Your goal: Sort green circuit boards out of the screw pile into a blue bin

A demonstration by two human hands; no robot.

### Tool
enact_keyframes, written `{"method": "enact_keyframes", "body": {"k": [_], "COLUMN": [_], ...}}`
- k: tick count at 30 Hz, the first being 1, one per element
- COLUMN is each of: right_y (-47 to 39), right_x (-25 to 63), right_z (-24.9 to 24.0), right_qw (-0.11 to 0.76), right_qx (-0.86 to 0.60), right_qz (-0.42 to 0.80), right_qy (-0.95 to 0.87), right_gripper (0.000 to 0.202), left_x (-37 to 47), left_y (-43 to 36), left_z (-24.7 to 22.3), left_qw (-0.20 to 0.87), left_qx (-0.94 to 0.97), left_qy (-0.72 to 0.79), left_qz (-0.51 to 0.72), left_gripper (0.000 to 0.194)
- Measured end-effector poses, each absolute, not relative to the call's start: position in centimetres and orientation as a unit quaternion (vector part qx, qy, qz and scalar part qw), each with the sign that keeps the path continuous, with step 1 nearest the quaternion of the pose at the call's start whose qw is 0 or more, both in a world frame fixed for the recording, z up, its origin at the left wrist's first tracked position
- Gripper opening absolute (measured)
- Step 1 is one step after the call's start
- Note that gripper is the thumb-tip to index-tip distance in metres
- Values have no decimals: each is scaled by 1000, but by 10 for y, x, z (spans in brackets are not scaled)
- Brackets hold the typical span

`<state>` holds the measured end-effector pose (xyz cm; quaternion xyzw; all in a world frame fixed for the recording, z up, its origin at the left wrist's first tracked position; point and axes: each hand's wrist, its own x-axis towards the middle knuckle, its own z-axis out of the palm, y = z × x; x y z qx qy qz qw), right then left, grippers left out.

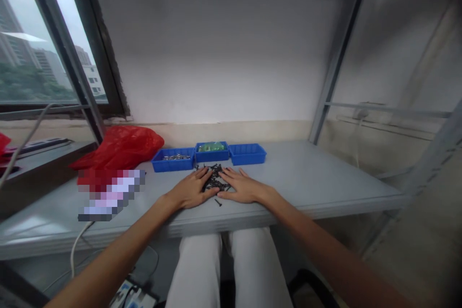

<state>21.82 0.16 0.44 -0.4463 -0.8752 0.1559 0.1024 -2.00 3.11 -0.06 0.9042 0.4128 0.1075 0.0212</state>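
A pile of black screws (215, 180) lies on the grey tabletop close to its front edge. My left hand (193, 188) rests flat at the pile's left side, fingers stretched out and touching the screws. From the right, my right hand (240, 185) lies with its fingers spread against the same pile. One loose screw (218, 202) sits apart, nearer the edge. Behind the pile stand three blue bins: the left bin (173, 166) holds silvery metal pieces, the middle bin (212, 156) a green bagged item, and in the right bin (248, 156) no contents show.
A red plastic bag (126, 147) lies at the back left of the table (306, 173). In front of it is a pixelated item (111, 197), with a white cable (74, 250) hanging over the edge nearby. Metal frame posts (339, 53) rise at both sides.
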Motion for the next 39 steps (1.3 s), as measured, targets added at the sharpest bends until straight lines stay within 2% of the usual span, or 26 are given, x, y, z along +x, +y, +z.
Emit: {"method": "enact_keyframes", "body": {"k": [11,18,30,35,39], "right_y": [1,16,26,38,37], "right_x": [216,210,205,190,187], "right_z": [10,14,10,13,10], "right_qw": [108,117,142,122,109], "right_qx": [-446,-461,-430,-440,-429], "right_qz": [168,179,162,168,202], "right_qy": [-872,-861,-877,-874,-873], "right_gripper": [88,94,91,99,96], "left_x": [-14,-15,-29,-25,-23], "left_y": [37,55,44,49,42], "left_z": [-4,-8,0,-5,-4], "left_qw": [39,18,34,25,27], "left_qx": [918,886,878,890,891], "left_qy": [378,452,455,440,446], "left_qz": [117,99,142,115,83], "left_gripper": [78,89,82,87,88]}}
